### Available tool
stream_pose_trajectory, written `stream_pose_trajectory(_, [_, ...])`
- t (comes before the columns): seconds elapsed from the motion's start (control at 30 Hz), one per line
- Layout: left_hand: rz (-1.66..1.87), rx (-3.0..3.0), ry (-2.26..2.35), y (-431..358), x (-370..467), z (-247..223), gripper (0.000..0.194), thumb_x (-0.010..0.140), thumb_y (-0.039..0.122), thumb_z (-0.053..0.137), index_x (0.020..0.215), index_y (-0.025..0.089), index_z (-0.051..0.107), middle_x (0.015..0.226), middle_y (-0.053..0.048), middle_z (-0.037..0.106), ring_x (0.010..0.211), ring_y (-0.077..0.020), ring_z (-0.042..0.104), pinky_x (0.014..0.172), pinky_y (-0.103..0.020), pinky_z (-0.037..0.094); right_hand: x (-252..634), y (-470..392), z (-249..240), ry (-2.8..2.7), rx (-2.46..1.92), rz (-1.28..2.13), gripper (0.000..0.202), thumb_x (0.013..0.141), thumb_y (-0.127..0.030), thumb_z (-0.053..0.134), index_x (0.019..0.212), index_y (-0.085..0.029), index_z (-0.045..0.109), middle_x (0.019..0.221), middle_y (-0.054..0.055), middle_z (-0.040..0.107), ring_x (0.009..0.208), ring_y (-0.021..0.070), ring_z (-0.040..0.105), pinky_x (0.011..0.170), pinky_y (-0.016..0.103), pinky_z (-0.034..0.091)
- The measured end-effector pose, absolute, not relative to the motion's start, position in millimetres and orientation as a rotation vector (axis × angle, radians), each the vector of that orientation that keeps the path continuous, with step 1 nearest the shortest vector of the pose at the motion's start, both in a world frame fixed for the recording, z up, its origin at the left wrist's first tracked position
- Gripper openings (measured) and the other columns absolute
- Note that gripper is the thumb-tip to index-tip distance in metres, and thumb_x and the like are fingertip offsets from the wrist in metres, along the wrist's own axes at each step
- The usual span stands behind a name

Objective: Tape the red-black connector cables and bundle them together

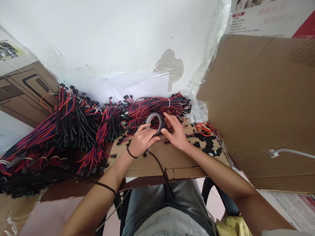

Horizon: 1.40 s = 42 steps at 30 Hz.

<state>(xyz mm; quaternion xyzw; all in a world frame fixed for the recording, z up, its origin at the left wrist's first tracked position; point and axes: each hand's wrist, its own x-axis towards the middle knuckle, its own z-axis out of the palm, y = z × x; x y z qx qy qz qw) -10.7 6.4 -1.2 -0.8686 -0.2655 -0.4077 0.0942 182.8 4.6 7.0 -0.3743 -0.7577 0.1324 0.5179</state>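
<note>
A roll of black tape with a pale core stands upright between my hands, over the cardboard sheet on the table. My left hand grips the roll's near left rim, thumb below and fingers at the core. On the other side, my right hand has its thumb and fingers bent at the roll's outer face; whether they pinch a tape end is too small to tell. Beneath my left wrist, a black cable runs down toward my lap. Thin red and black wires pass behind my hands.
Bundled red and black connector wires lie along the wall, with larger bundles heaped at the left. Orange-handled scissors and black tape scraps are at the right. A tall cardboard panel borders the right side.
</note>
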Motion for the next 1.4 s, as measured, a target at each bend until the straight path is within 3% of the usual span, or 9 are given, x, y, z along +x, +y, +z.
stream_pose_trajectory(0.17, [-1.171,-2.585,-0.795,7.1,-12.1,-3.1,0.021,0.09,0.036,0.057,0.096,0.017,0.063,0.09,-0.006,0.074,0.083,-0.0183,0.069,0.089,-0.039,0.053,183.7,6.2,1.7,-1.78,-0.898,0.16,0.036,0.087,-0.04,0.06,0.12,-0.026,0.064,0.096,0.006,0.059,0.092,0.0197,0.054,0.084,0.039,0.046])
stream_pose_trajectory(0.4, [-1.173,-2.557,-0.729,5.3,-10.7,-1.6,0.019,0.09,0.031,0.058,0.099,0.015,0.062,0.089,-0.007,0.074,0.08,-0.0176,0.069,0.087,-0.038,0.053,176.8,0.9,-3.8,-1.624,-0.873,0.101,0.018,0.083,-0.035,0.067,0.096,-0.025,0.074,0.082,0.005,0.061,0.08,0.0183,0.055,0.076,0.037,0.047])
stream_pose_trajectory(0.7, [-1.157,-2.577,-0.766,5.2,-10.0,-2.4,0.019,0.091,0.031,0.056,0.098,0.015,0.063,0.089,-0.008,0.074,0.079,-0.0183,0.069,0.085,-0.038,0.054,175.2,-1.6,0.0,-1.59,-0.942,0.197,0.015,0.082,-0.035,0.067,0.079,-0.021,0.069,0.078,0.004,0.059,0.079,0.0182,0.056,0.074,0.034,0.049])
stream_pose_trajectory(0.9, [-1.141,-2.573,-0.83,3.8,-8.9,-2.0,0.02,0.092,0.033,0.054,0.097,0.016,0.064,0.087,-0.006,0.074,0.08,-0.0184,0.068,0.084,-0.036,0.054,178.0,5.5,-5.1,-1.643,-0.955,0.246,0.031,0.084,-0.038,0.064,0.112,-0.025,0.068,0.092,0.005,0.059,0.087,0.0182,0.056,0.078,0.035,0.048])
stream_pose_trajectory(1.13, [-1.131,-2.537,-0.806,3.4,-8.2,-2.3,0.019,0.091,0.032,0.055,0.095,0.015,0.064,0.083,-0.006,0.073,0.076,-0.0179,0.068,0.081,-0.035,0.054,173.9,0.7,-5.6,-1.552,-0.931,0.228,0.017,0.081,-0.036,0.068,0.089,-0.022,0.074,0.078,0.004,0.063,0.078,0.0177,0.058,0.071,0.034,0.049])
stream_pose_trajectory(1.4, [-1.127,-2.61,-0.8,4.3,-7.8,-4.6,0.02,0.092,0.032,0.052,0.098,0.016,0.063,0.086,-0.007,0.072,0.082,-0.0195,0.067,0.082,-0.038,0.054,175.0,1.4,0.6,-1.518,-1.011,0.334,0.02,0.087,-0.035,0.058,0.075,-0.02,0.064,0.077,0.004,0.06,0.073,0.0163,0.055,0.066,0.031,0.046])
